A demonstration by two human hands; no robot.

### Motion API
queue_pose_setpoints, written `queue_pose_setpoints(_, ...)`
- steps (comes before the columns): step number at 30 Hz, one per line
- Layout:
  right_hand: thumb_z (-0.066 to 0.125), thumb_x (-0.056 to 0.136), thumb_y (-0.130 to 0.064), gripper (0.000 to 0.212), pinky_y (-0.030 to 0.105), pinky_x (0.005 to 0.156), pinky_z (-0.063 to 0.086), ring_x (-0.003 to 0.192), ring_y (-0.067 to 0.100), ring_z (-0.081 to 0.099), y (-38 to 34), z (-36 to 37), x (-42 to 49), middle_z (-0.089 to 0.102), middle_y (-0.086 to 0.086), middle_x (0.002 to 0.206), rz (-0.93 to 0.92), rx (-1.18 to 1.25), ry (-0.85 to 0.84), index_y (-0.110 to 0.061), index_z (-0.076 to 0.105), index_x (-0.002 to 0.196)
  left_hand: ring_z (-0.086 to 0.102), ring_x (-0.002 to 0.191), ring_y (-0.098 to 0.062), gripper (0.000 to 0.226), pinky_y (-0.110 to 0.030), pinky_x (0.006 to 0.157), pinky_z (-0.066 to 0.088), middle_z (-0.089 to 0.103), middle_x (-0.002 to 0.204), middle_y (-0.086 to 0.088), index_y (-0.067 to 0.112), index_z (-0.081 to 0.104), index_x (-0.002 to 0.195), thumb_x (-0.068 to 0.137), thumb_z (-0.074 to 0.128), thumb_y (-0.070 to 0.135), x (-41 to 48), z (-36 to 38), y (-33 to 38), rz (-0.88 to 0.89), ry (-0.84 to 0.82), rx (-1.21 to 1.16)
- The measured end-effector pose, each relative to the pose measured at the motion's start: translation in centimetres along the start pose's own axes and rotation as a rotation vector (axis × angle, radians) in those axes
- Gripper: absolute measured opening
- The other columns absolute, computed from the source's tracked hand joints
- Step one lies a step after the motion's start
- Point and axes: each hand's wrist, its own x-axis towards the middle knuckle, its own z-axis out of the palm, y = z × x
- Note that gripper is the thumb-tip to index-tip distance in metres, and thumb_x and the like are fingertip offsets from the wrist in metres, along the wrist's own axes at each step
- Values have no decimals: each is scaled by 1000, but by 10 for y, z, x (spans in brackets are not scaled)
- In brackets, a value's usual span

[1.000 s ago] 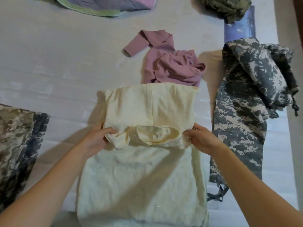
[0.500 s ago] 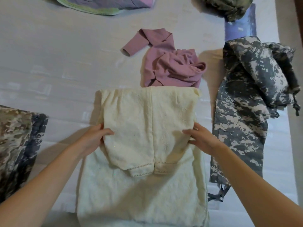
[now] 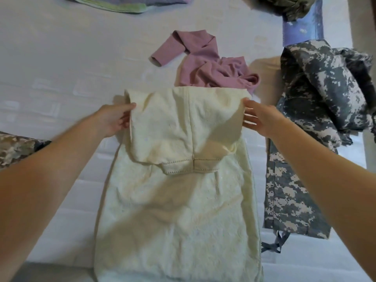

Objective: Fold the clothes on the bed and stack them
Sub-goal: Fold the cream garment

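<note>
A cream textured garment [image 3: 179,216] lies lengthwise on the white bed [image 3: 61,68] in front of me, its far part folded back toward me with a stitched hem showing. My left hand [image 3: 115,119] pinches the left edge of that folded flap. At the flap's right edge my right hand [image 3: 258,117] holds the cloth, fingers partly hidden behind it. A crumpled mauve long-sleeved top [image 3: 209,66] lies just beyond the cream garment.
Grey digital-camouflage trousers and jacket [image 3: 317,110] lie along the right side. A camouflage piece [image 3: 18,147] sits at the left edge. A purple and green cloth [image 3: 122,3], another camouflage bundle [image 3: 289,7] and a blue-violet flat item [image 3: 303,29] lie at the far end.
The garment's far end, bunched near my hands a second ago, has dropped toward me as a flat flap. Both hands have slid up to the flap's upper corners.
</note>
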Motion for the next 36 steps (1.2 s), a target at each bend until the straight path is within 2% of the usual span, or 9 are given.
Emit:
queue_pose_setpoints(6,67,86,-23,41,25,61,52,81,16,61,-23,18,5,62,3,96,26,27,-26,-9,54,122,56,63,-4,9,-15,51,44,62,76,6,18,59,84,91,61,24,9,3,15,39,25,47)
queue_pose_setpoints(11,69,84,-14,41,28,71,56,92,20,61,-17,13,10,59,10,109,-140,-84,263,-4,53,120,62,68,-9,4,-23,66,53,63,83,0,16,58,89,91,61,17,22,6,28,260,339,-35)
queue_pose_setpoints(14,71,79,-23,47,30,84,50,99,18,57,-15,14,9,56,6,117,-516,-565,433,-12,49,118,52,106,-19,51,-28,89,47,54,114,-5,14,43,127,84,69,18,32,6,23,362,410,292)
queue_pose_setpoints(17,75,74,-31,63,35,93,44,109,20,51,-27,21,5,53,6,125,-845,-966,158,-15,45,127,33,135,-28,84,-41,111,29,35,148,-8,18,28,145,77,76,28,34,6,26,544,286,910)
queue_pose_setpoints(20,76,72,-41,79,46,104,32,124,31,43,-34,30,8,46,9,139,-830,-1303,-46,-19,37,137,10,146,-27,100,-48,117,6,16,158,-6,22,9,151,77,74,35,42,7,31,567,130,1412)
queue_pose_setpoints(24,73,71,-51,83,47,105,23,124,30,39,-29,39,10,47,11,134,-878,-1597,78,-19,35,139,18,142,-33,98,-52,114,-4,32,149,-17,16,16,149,74,74,44,47,18,41,525,116,1699)
queue_pose_setpoints(27,70,78,-38,59,44,100,26,116,32,42,-20,43,4,51,18,121,-955,-1692,172,-8,50,125,49,103,-35,44,-44,94,37,59,103,-14,19,62,108,72,72,41,36,23,51,714,104,1781)
queue_pose_setpoints(29,68,78,-23,41,41,91,33,107,35,48,-16,37,-4,55,21,112,-986,-1596,147,-2,58,111,51,84,-30,28,-38,72,44,56,89,-7,20,62,86,68,72,40,20,16,55,766,7,1690)
queue_pose_setpoints(36,68,75,-7,33,33,74,40,87,31,56,-42,-9,-52,61,18,97,-768,-1318,13,-3,60,106,49,68,-30,22,-29,50,30,56,69,-2,20,50,75,61,62,32,-40,-12,78,743,14,1489)
